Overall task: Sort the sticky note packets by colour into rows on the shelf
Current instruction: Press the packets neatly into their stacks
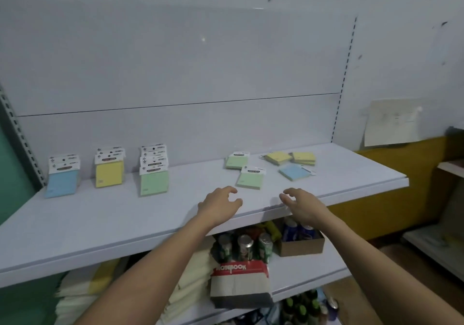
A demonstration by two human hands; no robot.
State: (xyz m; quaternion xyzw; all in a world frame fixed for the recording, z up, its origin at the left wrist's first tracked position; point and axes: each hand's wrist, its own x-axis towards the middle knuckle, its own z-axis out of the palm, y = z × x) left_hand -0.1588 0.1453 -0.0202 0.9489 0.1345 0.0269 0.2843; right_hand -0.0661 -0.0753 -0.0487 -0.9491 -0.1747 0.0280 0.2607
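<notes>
On the pale shelf [105, 226], three rows lean against the back panel at the left: blue packets [62, 181], yellow packets [109, 172] and green packets [153, 181]. Loose packets lie flat to the right: a green packet [251, 180] nearest me, another green packet [237, 161] behind it, two yellow packets [277, 157] [303, 158] and a blue packet [293, 171]. My left hand [221, 203] hovers over the shelf's front, just short of the near green packet, fingers loosely curled and holding nothing. My right hand [300, 203] hovers beside it, likewise holding nothing.
Below the shelf, a lower shelf holds drink cans [244, 247], a brown cardboard box [300, 245] with bottles, a red-and-white notebook pack [239, 283] and stacks of pale paper [82, 297]. A perforated upright [21, 136] stands at the left. A paper sheet [393, 122] hangs on the right wall.
</notes>
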